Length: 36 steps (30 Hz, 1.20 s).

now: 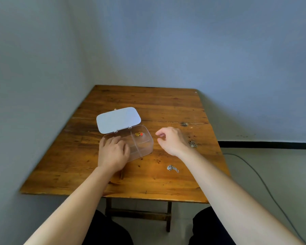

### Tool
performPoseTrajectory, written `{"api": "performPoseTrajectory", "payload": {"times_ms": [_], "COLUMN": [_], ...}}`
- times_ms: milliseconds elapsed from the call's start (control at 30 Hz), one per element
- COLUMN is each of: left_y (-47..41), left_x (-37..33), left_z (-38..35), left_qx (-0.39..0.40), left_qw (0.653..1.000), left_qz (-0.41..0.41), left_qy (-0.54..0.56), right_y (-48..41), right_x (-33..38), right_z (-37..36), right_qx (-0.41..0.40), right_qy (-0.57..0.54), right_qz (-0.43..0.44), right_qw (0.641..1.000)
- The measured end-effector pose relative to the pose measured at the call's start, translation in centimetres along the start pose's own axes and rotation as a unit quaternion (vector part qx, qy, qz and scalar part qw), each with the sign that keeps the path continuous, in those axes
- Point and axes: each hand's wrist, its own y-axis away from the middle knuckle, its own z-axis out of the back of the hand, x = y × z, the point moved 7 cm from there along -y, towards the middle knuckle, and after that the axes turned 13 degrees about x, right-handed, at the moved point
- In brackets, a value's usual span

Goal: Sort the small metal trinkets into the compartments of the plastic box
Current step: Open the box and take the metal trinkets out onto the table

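Note:
A clear plastic box stands open on the wooden table, its pale lid folded back. A gold and red trinket lies in the far right compartment. My left hand rests flat on the box's left part and holds nothing. Just right of the box, above the table, hovers my right hand with fingers loosely curled and apart; nothing shows in it. A silver trinket lies on the table near the front. Another silver trinket lies right of my right hand.
A small dark metal piece lies further back on the table, right of the lid. Walls close in on the table's left and far sides. A cable runs along the floor at the right.

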Motion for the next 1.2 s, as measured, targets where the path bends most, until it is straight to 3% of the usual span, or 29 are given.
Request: {"api": "performPoseTrajectory", "payload": {"times_ms": [333, 567, 1000, 1100, 1200], "left_y": [-0.8, -0.9, -0.7, -0.8, -0.8], "left_x": [-0.1, -0.1, -0.3, -0.2, -0.1], "left_z": [-0.9, -0.9, -0.7, -0.8, -0.9], "left_qx": [0.037, 0.048, 0.056, 0.053, 0.047], "left_qw": [0.998, 0.998, 0.998, 0.998, 0.999], "left_qz": [0.007, 0.010, 0.007, 0.008, 0.007], "left_qy": [-0.042, -0.045, -0.030, -0.021, -0.024], "right_y": [-7.6, -9.2, -7.9, -8.1, -8.0], "right_x": [6.8, 7.7, 7.2, 6.8, 5.5], "right_z": [-3.0, -5.4, -6.1, -5.3, -4.1], "right_qx": [0.032, 0.075, 0.096, 0.070, 0.037], "right_qy": [0.245, 0.322, 0.259, 0.168, -0.013], "right_qz": [0.047, 0.000, 0.026, 0.008, -0.030], "right_qw": [0.968, 0.944, 0.961, 0.983, 0.999]}}
